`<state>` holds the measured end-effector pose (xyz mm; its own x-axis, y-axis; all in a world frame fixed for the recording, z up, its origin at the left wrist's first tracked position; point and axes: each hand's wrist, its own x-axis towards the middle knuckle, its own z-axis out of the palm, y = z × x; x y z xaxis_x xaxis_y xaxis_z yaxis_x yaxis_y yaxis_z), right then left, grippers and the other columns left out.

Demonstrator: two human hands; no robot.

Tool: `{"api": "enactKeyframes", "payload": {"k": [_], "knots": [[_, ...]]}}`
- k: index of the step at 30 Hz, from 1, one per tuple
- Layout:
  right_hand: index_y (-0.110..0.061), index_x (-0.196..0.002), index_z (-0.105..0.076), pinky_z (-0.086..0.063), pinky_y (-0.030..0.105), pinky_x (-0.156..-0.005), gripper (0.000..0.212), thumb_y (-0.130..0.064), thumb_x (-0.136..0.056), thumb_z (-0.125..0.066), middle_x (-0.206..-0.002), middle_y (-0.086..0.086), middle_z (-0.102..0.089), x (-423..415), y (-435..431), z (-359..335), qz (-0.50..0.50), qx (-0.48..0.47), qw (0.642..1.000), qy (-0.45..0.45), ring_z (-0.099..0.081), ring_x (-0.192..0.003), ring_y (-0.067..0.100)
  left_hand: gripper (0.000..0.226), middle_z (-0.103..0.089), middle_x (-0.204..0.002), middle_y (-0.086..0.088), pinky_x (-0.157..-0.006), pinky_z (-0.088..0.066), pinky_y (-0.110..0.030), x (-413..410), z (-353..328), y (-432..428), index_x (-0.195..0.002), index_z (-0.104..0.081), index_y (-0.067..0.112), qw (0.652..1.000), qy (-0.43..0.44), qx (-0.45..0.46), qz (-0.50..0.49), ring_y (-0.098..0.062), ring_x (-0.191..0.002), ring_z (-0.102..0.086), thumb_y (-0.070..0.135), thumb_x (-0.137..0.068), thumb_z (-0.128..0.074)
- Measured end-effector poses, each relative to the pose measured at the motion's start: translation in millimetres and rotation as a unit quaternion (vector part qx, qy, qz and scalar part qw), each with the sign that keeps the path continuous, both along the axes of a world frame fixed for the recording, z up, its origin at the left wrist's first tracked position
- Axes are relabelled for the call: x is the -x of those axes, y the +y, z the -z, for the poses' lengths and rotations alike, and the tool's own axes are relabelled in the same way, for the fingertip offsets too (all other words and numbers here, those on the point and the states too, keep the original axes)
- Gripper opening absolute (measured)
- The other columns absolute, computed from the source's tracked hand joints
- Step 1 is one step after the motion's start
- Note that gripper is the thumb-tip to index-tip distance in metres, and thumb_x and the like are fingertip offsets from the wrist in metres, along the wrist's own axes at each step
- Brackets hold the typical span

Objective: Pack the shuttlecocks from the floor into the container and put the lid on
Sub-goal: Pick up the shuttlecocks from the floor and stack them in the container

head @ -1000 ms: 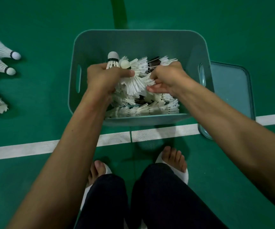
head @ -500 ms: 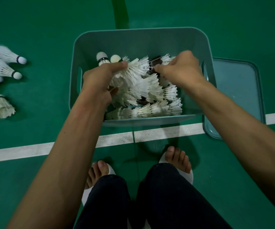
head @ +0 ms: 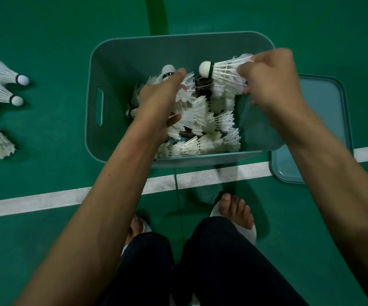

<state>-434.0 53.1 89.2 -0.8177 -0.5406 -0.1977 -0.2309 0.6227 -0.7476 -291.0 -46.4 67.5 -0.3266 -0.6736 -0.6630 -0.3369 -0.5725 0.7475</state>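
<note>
Four loose shuttlecocks (head: 6, 74) lie on the green floor (head: 46, 29) at left. The left hand (head: 158, 102) digs, fingers curled, into the container (head: 99, 133) pile; the right hand (head: 269, 82) grips one shuttlecock (head: 223, 74). One lid (head: 324, 111) lies right. No writing readable.

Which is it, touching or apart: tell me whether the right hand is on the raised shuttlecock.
Touching. The head view shows the right hand with its fingers closed on the feather skirt of the raised shuttlecock above the container.
</note>
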Motion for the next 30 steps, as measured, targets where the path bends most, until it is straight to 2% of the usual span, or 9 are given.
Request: {"api": "enactKeyframes", "payload": {"k": [3,8,11,14,16,19,22,25,30], "knots": [[-0.004,-0.082,-0.063,-0.042,0.037,-0.064,0.023,-0.024,-0.086,-0.054,-0.073,0.014,-0.055,-6.1,9.3,-7.6,-0.093,-0.142,0.96,0.225,-0.048,-0.07,0.034,0.026,-0.073,-0.1,-0.002,-0.082,-0.054,-0.033,-4.3,-2.9,-1.8,-0.109,-0.063,0.02,1.0,0.01,0.018,-0.014,-0.019,-0.093,-0.069,0.042,-0.096,-0.062],[-0.005,-0.09,-0.063,-0.041,0.04,-0.07,0.015,-0.018,-0.085,-0.056,-0.083,0.017,-0.047,-16.7,11.3,-9.9,-0.115,-0.226,0.934,0.253,-0.043,-0.076,0.037,0.016,-0.07,-0.104,-0.002,-0.068,-0.048,-0.029,-9.8,-7.5,-4.7,-0.102,-0.063,0.02,0.997,0.0,0.069,-0.018,-0.018,-0.084,-0.066,0.033,-0.093,-0.062],[-0.005,-0.08,-0.056,-0.038,0.037,-0.068,0.009,-0.013,-0.084,-0.055,-0.074,0.015,-0.047,-19.6,8.8,-2.4,-0.121,-0.237,0.938,0.223,-0.045,-0.074,0.037,0.008,-0.067,-0.097,0.004,-0.068,-0.044,-0.029,-12.9,-6.3,-7.5,-0.09,-0.064,0.023,0.995,-0.021,0.098,-0.023,-0.014,-0.089,-0.063,0.03,-0.093,-0.066],[0.005,-0.081,-0.062,-0.055,0.04,-0.066,0.015,-0.004,-0.086,-0.051,-0.065,0.014,-0.056,-15.7,2.0,14.1,-0.134,-0.21,0.964,0.094,-0.057,-0.067,0.035,0.013,-0.065,-0.087,0.012,-0.07,-0.042,-0.027,-16.2,-3.5,-6.5,-0.078,-0.066,0.024,0.991,-0.029,0.126,-0.021,-0.006,-0.088,-0.059,0.028,-0.088,-0.074],[0.014,-0.093,-0.064,-0.064,0.048,-0.069,0.019,0.002,-0.094,-0.05,-0.082,0.026,-0.068,-15.2,-3.7,23.7,-0.129,-0.178,0.974,-0.054,-0.069,-0.068,0.032,0.011,-0.071,-0.085,0.01,-0.072,-0.043,-0.027,-18.2,-0.4,-6.2,-0.076,-0.073,0.023,0.987,-0.045,0.15,-0.032,-0.007,-0.089,-0.063,0.03,-0.08,-0.079],[0.008,-0.109,-0.06,-0.065,0.043,-0.074,0.014,0.003,-0.101,-0.05,-0.103,0.023,-0.062,-16.5,-13.2,32.5,-0.091,-0.146,0.967,-0.188,-0.071,-0.075,0.028,0.018,-0.078,-0.085,-0.004,-0.075,-0.046,-0.029,-20.6,3.6,-8.8,-0.072,-0.078,0.018,0.983,-0.058,0.167,-0.044,-0.014,-0.084,-0.067,0.035,-0.073,-0.082],[0.008,-0.125,-0.055,-0.066,0.038,-0.069,0.025,0.003,-0.1,-0.055,-0.112,0.02,-0.059,-12.9,-21.3,36.2,-0.062,-0.134,0.967,-0.209,-0.072,-0.068,0.023,0.032,-0.071,-0.072,0.0,-0.069,-0.045,-0.029,-22.0,5.6,-10.1,-0.071,-0.076,0.01,0.987,-0.035,0.149,-0.042,-0.017,-0.069,-0.062,0.041,-0.075,-0.082],[0.009,-0.122,-0.057,-0.066,0.037,-0.066,0.024,0.002,-0.099,-0.059,-0.1,0.02,-0.065,-9.6,-25.5,37.0,-0.057,-0.14,0.969,-0.197,-0.073,-0.065,0.023,0.044,-0.067,-0.071,0.002,-0.067,-0.046,-0.029,-20.9,9.2,-10.2,-0.081,-0.075,0.002,0.984,-0.03,0.168,-0.042,-0.016,-0.06,-0.059,0.045,-0.075,-0.081],[0.006,-0.106,-0.072,-0.065,0.044,-0.068,0.017,-0.002,-0.093,-0.065,-0.097,0.016,-0.075,-7.6,-25.4,41.7,-0.073,-0.174,0.979,-0.082,-0.077,-0.077,0.027,0.011,-0.079,-0.087,-0.003,-0.077,-0.063,-0.035,-16.5,6.8,-7.1,-0.087,-0.074,0.013,0.991,-0.011,0.134,0.011,-0.018,-0.073,-0.078,0.017,-0.081,-0.081]]}}
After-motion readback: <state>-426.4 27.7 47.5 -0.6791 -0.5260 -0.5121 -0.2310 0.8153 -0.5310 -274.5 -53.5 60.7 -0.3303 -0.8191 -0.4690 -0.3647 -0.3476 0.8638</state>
